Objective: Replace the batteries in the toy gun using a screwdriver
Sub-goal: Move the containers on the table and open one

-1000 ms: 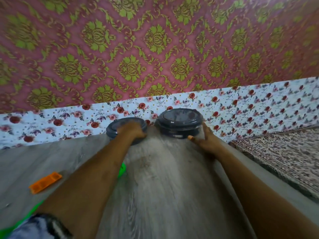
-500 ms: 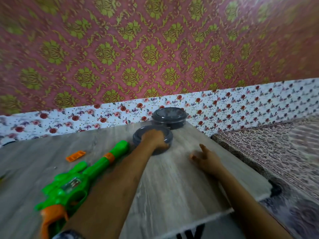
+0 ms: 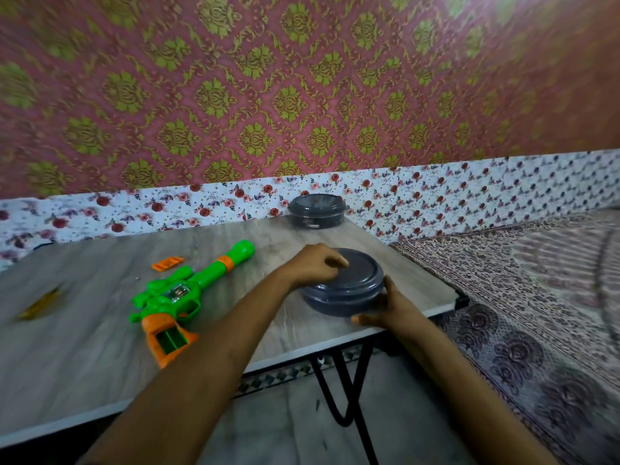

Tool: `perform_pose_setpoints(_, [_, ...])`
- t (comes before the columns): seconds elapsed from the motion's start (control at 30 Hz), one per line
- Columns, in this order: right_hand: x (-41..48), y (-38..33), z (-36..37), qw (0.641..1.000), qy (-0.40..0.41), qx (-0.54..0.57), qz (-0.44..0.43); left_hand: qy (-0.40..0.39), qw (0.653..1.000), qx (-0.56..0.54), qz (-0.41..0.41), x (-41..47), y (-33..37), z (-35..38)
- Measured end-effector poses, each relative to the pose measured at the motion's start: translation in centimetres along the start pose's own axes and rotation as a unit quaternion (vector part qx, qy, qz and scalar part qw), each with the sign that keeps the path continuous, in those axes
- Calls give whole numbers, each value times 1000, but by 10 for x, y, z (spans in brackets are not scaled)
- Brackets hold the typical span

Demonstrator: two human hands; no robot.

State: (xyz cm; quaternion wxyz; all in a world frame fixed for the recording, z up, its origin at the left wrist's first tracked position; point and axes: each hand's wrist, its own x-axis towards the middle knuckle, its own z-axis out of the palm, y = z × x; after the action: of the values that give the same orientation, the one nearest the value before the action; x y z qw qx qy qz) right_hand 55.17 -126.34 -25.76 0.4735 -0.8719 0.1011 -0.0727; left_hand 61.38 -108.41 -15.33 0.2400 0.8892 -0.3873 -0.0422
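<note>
Head view: both hands on the near container point(image 3: 349, 292), toy gun point(image 3: 181, 293) untouched to their left.
The left hand point(image 3: 317, 266) lies on the lid with fingers curled over it; the right hand point(image 3: 391, 308) clasps the near-right wall, thumb stretched along it. The gun rests on the counter point(image 3: 84, 347), long axis running from the near-left grip to the far-right muzzle, its battery bay point(image 3: 171, 340) apparently open. The left hand is the nearer to it. An orange cover point(image 3: 167, 263) lies just beyond the gun. A far container point(image 3: 317, 211) stands apart.
</note>
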Motion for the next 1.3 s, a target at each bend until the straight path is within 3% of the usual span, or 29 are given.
perform_pose_setpoints(0.2, [-19,-29,19,992,84,-97,0,-104,993,48,-10,-9,-24,-4])
perform_pose_setpoints(0.37, [-13,-21,38,974,166,-150,16,-40,966,249,57,-1,-24,1])
perform_pose_setpoints(0.5, [-11,-20,39,969,192,-154,-2,-21,945,307,108,0,-26,4])
perform_pose_setpoints(0.73, [-12,-23,36,971,189,-143,-4,-5,874,435,214,5,-19,7])
perform_pose_setpoints(1.0, [-6,-23,31,982,155,-108,19,-52,853,466,229,12,-6,-3])
perform_pose_setpoints(1.07, [-9,-23,31,981,151,-119,12,-63,865,447,218,12,-4,-8])
perform_pose_setpoints(1.13, [-12,-23,31,981,152,-118,7,-45,906,373,195,15,-4,-24])
perform_pose_setpoints(1.3, [-12,-23,32,983,140,-117,15,90,981,135,105,23,-28,-61])
